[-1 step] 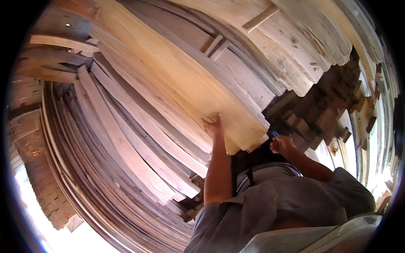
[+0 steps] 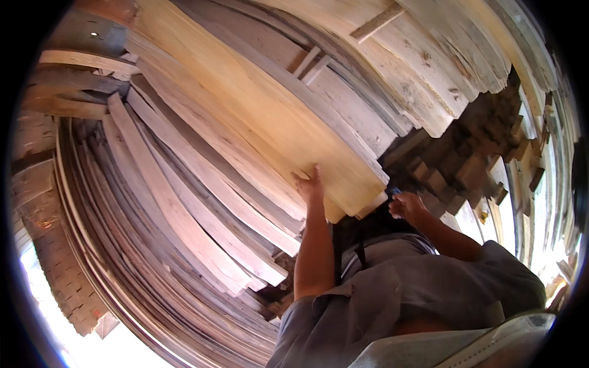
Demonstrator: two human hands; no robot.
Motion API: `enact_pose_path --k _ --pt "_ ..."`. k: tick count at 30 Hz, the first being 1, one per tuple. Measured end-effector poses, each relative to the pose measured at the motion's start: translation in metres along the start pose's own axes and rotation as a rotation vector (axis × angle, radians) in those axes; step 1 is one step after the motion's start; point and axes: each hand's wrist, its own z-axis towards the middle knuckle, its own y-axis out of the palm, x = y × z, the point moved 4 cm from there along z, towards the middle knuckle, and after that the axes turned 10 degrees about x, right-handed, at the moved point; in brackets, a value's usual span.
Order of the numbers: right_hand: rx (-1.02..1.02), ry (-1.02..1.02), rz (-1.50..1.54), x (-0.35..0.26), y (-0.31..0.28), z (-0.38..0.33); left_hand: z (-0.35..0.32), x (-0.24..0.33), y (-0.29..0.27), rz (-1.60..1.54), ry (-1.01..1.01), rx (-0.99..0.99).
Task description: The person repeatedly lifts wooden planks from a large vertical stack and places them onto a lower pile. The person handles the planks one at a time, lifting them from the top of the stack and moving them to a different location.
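Note:
A broad yellowish plank (image 2: 270, 119) slants across the middle, its near end close to my body. My left hand (image 2: 311, 184) rests on the plank near that end, thumb and fingers spread apart. Just past the plank's end corner, my right hand (image 2: 407, 206) is closed around a small item with a blue tip (image 2: 395, 192). Most of that item is hidden by the fingers, so its kind does not show. More pale boards lie directly beneath and beside the yellowish plank.
Long narrow boards (image 2: 165, 184) lie stacked to the left. At the upper right, wide boards (image 2: 423, 61) carry a thin wooden strip (image 2: 377, 23). Many sawn timber ends (image 2: 454, 168) jut out on the right. A brick wall (image 2: 61, 270) stands at the far left.
The view has shifted very slightly, so the boards appear a little farther left. My hands keep the same poses, the left on the plank and the right beside its end.

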Motion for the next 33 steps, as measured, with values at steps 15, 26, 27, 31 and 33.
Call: enact_pose_path --k 15,26,27,31,33 --pt "0.08 -0.286 -0.288 -0.014 -0.061 0.025 0.015 -0.029 -0.002 -0.181 0.022 -0.286" --pt "0.141 -1.183 -1.712 0.088 -0.15 0.074 0.033 -0.053 0.023 -0.212 0.166 -0.319" --pt "0.138 -1.227 -1.707 0.095 -0.153 0.072 0.03 -0.047 0.025 -0.23 0.137 -0.365" --pt "0.202 -1.408 -1.673 0.107 -0.145 0.058 0.022 -0.038 0.026 -0.326 0.197 -0.307" --pt "0.268 -1.31 -1.837 0.12 -0.138 0.072 0.016 -0.031 0.019 -0.338 0.187 -0.324"
